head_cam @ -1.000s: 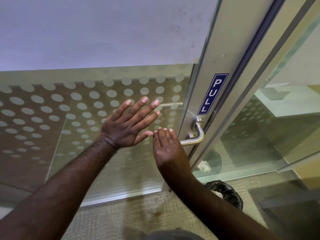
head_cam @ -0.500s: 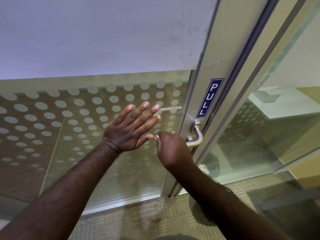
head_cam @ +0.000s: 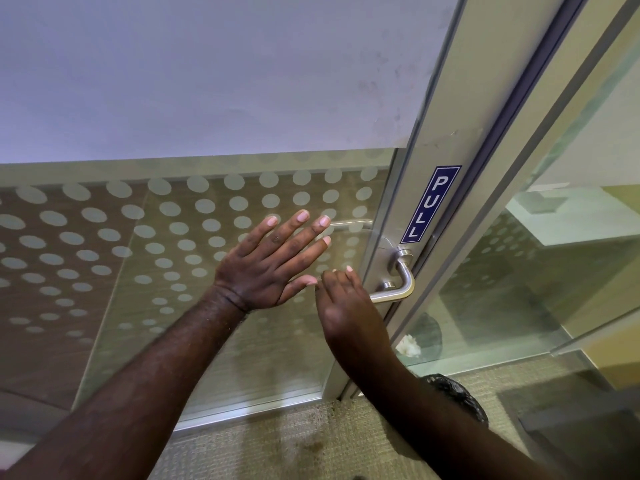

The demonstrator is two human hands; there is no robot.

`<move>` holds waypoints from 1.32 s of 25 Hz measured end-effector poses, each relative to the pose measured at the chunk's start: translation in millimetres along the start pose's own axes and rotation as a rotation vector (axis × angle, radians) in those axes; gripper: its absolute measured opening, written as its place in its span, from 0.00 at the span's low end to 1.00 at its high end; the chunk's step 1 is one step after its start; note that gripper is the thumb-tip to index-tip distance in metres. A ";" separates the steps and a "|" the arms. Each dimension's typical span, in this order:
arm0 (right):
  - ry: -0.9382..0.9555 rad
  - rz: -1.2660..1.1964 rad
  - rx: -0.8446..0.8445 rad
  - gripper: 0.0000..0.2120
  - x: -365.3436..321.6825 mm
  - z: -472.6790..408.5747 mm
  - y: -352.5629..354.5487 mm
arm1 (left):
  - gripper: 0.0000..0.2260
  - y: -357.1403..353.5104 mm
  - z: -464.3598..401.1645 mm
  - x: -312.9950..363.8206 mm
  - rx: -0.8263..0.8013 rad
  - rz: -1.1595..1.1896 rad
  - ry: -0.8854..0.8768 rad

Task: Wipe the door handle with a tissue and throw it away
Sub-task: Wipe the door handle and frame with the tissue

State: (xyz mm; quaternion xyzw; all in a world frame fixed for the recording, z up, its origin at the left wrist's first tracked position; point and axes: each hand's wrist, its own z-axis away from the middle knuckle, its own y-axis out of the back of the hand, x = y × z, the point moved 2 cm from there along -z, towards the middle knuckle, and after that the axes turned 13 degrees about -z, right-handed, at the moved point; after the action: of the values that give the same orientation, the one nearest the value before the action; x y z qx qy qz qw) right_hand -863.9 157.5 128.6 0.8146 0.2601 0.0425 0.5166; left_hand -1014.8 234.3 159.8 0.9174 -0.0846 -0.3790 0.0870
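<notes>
At the glass door, left hand [head_cam: 268, 261] splayed flat, right hand [head_cam: 349, 306] loosely curled, seemingly empty, just left of door handle [head_cam: 398, 285].

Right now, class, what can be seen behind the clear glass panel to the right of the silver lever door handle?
Behind the clear glass panel, a crumpled white tissue shows low down. The right forearm covers whatever lies below it.

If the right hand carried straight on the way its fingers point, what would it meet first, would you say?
Probably the dotted glass door just left of the metal handle; the right hand points up and away, though depth is unclear.
</notes>
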 end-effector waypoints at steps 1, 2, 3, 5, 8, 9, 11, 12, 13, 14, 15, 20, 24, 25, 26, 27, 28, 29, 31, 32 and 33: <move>-0.041 -0.028 -0.008 0.12 2.2 -3.4 1.9 | 0.27 0.0 -0.1 -0.1 -0.001 0.001 0.000; -0.083 -0.062 -0.004 0.11 4.0 -6.6 3.7 | 0.27 0.1 -0.4 -0.1 -0.002 0.003 0.001; -0.118 -0.102 0.011 0.08 4.8 -10.0 5.9 | 0.27 0.2 -0.5 0.2 -0.002 0.004 0.003; -0.174 -0.172 0.071 0.04 4.6 -15.2 11.4 | 0.27 0.3 -0.7 1.0 -0.002 0.005 0.007; -0.248 -0.181 0.131 0.07 2.9 -19.2 17.1 | 0.28 -0.1 -0.5 0.7 -0.004 -0.005 0.007; -0.252 -0.154 0.132 0.09 2.9 -20.0 16.7 | 0.28 -0.4 -0.4 0.8 -0.004 -0.006 0.005; -0.244 -0.112 0.100 0.10 2.5 -19.6 13.4 | 0.28 -0.7 -0.4 0.8 -0.001 -0.008 0.002; -0.236 -0.097 0.086 0.10 2.2 -19.1 11.6 | 0.28 -0.7 -0.4 0.7 0.001 -0.009 0.001; -0.223 -0.085 0.083 0.09 2.1 -18.5 10.1 | 0.28 -0.8 -0.3 0.8 0.003 -0.009 0.001; -0.204 -0.071 0.079 0.08 2.2 -18.0 9.7 | 0.28 -0.8 0.0 0.8 0.005 -0.008 0.003; -0.183 -0.045 0.070 0.07 2.2 -17.1 10.1 | 0.28 -0.8 0.1 0.7 0.008 -0.006 0.004; -0.077 0.111 0.057 0.07 1.9 -9.4 15.8 | 0.28 -0.1 0.6 0.5 0.010 0.005 0.009; 0.071 -0.033 0.084 0.18 8.0 12.5 11.7 | 0.29 -0.6 1.0 1.2 0.018 0.000 0.011; 0.102 -0.066 0.100 0.19 13.3 20.3 11.9 | 0.29 -0.8 0.9 1.2 0.021 0.000 0.010; 0.123 -0.088 0.115 0.19 19.3 27.7 12.8 | 0.30 -1.1 1.0 1.2 0.024 -0.001 0.009; 0.133 -0.101 0.125 0.19 24.7 34.1 14.5 | 0.30 -1.3 0.9 1.5 0.028 -0.003 0.008; 0.138 -0.109 0.133 0.19 29.1 39.0 16.2 | 0.31 -1.4 1.0 2.1 0.031 0.000 0.008; 0.138 -0.118 0.148 0.18 33.0 42.5 17.1 | 0.31 -1.5 1.2 2.5 0.035 0.005 0.008; 0.131 -0.122 0.194 0.17 39.9 46.6 18.1 | 0.32 -1.2 1.7 2.7 0.040 0.008 0.012; 0.127 -0.123 0.208 0.17 44.9 47.6 18.8 | 0.32 -1.1 1.8 2.5 0.041 0.005 0.015; 0.124 -0.127 0.212 0.17 51.7 49.3 20.1 | 0.32 -1.2 1.6 2.3 0.041 0.003 0.016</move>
State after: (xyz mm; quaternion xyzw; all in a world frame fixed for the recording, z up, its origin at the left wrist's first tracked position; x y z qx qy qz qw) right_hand -795.0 134.6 112.9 0.8422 0.3459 0.0323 0.4124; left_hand -1014.3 234.8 156.8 0.9218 -0.0930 -0.3699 0.0693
